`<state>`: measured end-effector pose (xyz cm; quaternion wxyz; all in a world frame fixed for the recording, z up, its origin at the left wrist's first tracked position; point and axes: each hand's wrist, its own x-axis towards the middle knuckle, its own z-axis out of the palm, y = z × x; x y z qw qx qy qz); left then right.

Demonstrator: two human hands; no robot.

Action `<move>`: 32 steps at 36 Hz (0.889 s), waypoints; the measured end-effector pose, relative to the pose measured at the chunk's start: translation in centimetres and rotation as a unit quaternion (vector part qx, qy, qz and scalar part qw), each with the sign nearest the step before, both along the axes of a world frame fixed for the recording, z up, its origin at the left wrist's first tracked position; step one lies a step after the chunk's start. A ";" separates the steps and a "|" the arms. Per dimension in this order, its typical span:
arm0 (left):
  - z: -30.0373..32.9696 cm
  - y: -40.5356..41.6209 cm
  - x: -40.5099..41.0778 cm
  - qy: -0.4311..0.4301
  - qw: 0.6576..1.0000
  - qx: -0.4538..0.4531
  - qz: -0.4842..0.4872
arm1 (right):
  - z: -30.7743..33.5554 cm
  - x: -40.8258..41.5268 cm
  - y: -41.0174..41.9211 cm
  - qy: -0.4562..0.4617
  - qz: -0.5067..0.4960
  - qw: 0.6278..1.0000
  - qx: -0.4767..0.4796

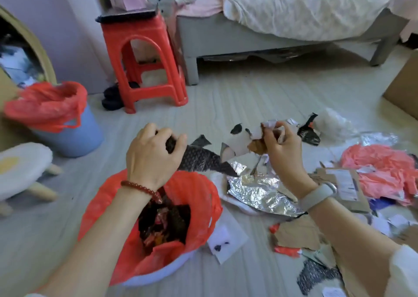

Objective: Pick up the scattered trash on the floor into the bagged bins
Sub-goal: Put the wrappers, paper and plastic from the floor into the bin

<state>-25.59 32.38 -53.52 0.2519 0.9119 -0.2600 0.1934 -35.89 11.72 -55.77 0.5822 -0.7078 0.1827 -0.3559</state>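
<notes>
We see a near bin (158,274), pale and lined with a red bag, already holding dark scraps. A second blue bin (74,136) with a red bag stands farther left. A dark dotted scrap (199,158) hangs above the near bin's rim; a white and brown wad (251,140), perhaps torn paper, is raised beside it. Crumpled foil (260,190), torn cardboard (298,233) and pink plastic (382,172) lie scattered on the floor (248,97) to the right.

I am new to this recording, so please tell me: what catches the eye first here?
Two hands in the middle: the left hand grips a dark scrap above the near bin, lined with a red bag, and the right hand holds crumpled paper. Right of them, foil and cardboard litter the floor.
</notes>
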 end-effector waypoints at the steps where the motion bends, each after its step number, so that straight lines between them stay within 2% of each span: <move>1: -0.4 1.2 0.2 0.000 0.999 0.031 0.009 | -0.1 0.8 1.0 0.009 0.007 1.000 -0.002; 5: -4.2 4.5 -0.2 0.039 0.982 0.185 0.007 | -1.6 3.6 4.9 0.040 0.082 0.996 -0.018; 8: -8.3 5.7 -1.1 0.064 0.955 0.288 -0.014 | -3.6 5.0 7.3 0.089 0.105 0.987 -0.083; 11: -11.9 6.8 -1.2 0.171 0.904 0.393 -0.011 | -5.7 5.6 9.2 0.144 0.134 0.968 -0.159; 13: -13.3 7.8 -0.6 0.223 0.875 0.428 -0.026 | -6.6 5.8 10.2 0.188 0.160 0.941 -0.230; 14: -13.5 8.1 -0.3 0.244 0.871 0.425 -0.029 | -7.0 5.9 10.7 0.208 0.180 0.924 -0.266; 16: -13.5 8.7 0.3 0.259 0.883 0.391 -0.022 | -8.0 6.2 11.6 0.258 0.236 0.880 -0.322; 18: -13.0 9.2 0.7 0.226 0.918 0.326 -0.008 | -8.8 6.4 12.3 0.308 0.290 0.830 -0.363; 20: -12.2 9.5 0.8 0.175 0.955 0.240 0.011 | -9.0 6.6 12.8 0.322 0.338 0.811 -0.353; 23: -11.2 9.7 0.9 0.139 0.983 0.116 0.038 | -8.3 6.8 13.0 0.270 0.360 0.829 -0.331; 27: -10.1 8.0 0.3 0.088 0.996 0.000 0.019 | -6.9 5.8 11.1 0.117 0.273 0.910 -0.289; 30: -9.4 4.7 -1.6 0.071 0.995 -0.040 -0.053 | -6.1 3.8 8.2 0.092 0.208 0.945 -0.235; 32: -9.2 1.8 -3.4 0.059 0.992 -0.052 -0.099 | -6.4 2.1 5.7 0.104 0.170 0.955 -0.220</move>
